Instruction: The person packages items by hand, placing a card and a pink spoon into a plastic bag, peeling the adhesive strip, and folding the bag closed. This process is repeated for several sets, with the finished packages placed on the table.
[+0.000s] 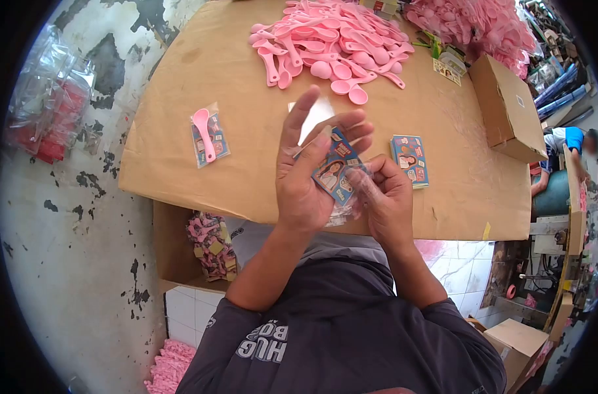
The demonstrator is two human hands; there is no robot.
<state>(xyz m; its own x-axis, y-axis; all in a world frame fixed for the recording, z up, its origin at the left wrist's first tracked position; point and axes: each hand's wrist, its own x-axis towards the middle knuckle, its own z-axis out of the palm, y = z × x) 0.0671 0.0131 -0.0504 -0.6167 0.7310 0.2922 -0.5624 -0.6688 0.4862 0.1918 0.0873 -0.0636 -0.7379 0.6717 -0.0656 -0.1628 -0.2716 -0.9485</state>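
My left hand [305,174] holds a blue printed card [336,167] against its palm with the thumb, its other fingers raised and spread. The thumb and fingers of my right hand [385,197] pinch clear plastic at the card's lower right edge. Just right of my hands lies a stack of blue cards [410,161]. At the left of the table, a pink spoon [205,134] rests on a clear bag with a blue card inside [218,139]. Behind my left hand, a white sheet [320,113] is partly hidden.
A large heap of pink spoons [332,39] covers the table's back. At the right edge stands a cardboard box [507,108]. Under the table's left side is a carton of packed goods [210,246]. Another person [565,141] is at the far right.
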